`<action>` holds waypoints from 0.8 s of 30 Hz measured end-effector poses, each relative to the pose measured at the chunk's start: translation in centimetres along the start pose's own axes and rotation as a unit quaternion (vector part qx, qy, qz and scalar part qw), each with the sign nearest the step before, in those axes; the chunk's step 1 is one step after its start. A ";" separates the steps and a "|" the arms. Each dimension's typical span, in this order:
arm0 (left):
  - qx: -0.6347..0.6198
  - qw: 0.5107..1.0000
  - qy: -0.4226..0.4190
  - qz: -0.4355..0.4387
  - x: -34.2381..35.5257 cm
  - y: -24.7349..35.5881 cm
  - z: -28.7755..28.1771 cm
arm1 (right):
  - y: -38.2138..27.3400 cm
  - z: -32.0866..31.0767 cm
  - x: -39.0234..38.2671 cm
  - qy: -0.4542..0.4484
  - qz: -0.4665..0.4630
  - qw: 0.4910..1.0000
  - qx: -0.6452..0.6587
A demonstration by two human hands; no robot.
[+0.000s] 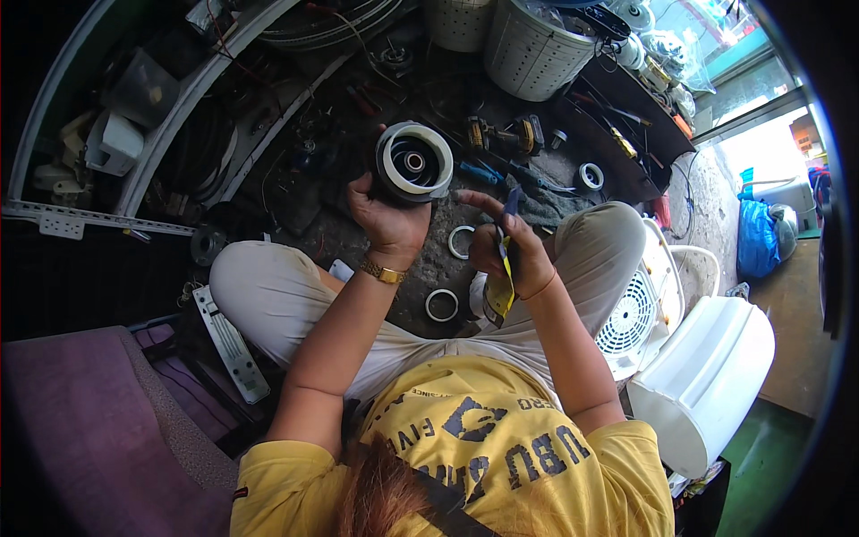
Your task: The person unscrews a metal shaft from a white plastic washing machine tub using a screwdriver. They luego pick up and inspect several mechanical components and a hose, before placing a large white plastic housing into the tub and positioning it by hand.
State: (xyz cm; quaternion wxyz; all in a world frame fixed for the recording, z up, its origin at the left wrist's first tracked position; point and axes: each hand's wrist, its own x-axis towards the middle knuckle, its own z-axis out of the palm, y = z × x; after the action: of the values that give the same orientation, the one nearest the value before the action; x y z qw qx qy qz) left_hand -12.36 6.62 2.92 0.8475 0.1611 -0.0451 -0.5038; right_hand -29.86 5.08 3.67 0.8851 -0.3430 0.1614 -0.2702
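Note:
My left hand (391, 219) grips a round black housing (385, 175) from below, its thumb and fingers around the side. A pale ring (438, 185) rims the top of the housing, and a small metal bearing (413, 162) shows at its centre. My right hand (528, 255) is closed around a yellow and dark flexible packet (497, 295), with the index finger stretched toward the housing. A dark smear covers that fingertip; whether it touches the rim I cannot tell. On the floor below lie two loose pale rings, one upper ring (451, 243) and one lower ring (429, 305).
Beyond my hands lie a yellow-black cordless drill (506, 134), blue-handled pliers (480, 172), a grey cloth (555, 208) and a thicker white ring (582, 177). A white perforated basket (537, 58) and a dark tool tray (617, 139) stand behind. White plastic casing (707, 385) sits at right.

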 end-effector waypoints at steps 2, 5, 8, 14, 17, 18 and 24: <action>0.006 1.000 -0.009 0.003 -0.1 0.0 0.1 | 0.0 0.2 0.3 0.002 0.021 1.000 -0.013; 0.019 0.999 -0.040 0.012 -0.1 -0.1 0.0 | 0.1 0.2 0.5 0.010 0.030 0.999 -0.021; 0.035 0.997 -0.070 0.028 0.0 0.0 -0.2 | -0.2 0.6 0.3 -0.008 0.043 0.999 0.023; 0.053 0.993 -0.092 0.049 0.0 -0.1 -0.3 | -0.5 0.6 0.1 0.021 0.026 0.999 -0.041; 0.069 0.991 -0.101 0.061 -0.1 -0.3 -0.3 | -0.9 1.6 0.2 0.064 -0.035 0.950 -0.304; 0.076 0.990 -0.104 0.064 -0.1 -0.4 -0.3 | -0.7 1.9 0.3 0.065 -0.035 0.950 -0.304; 0.139 0.979 -0.106 0.108 0.0 -0.6 -0.3 | -0.8 3.8 0.1 0.062 -0.038 0.763 -0.642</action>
State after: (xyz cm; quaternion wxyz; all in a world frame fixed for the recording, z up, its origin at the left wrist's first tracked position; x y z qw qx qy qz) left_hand -12.84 6.45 2.46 0.8564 0.2173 -0.2216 -0.4126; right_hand -28.25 6.51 6.91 0.4346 -0.8195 0.3385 -0.1578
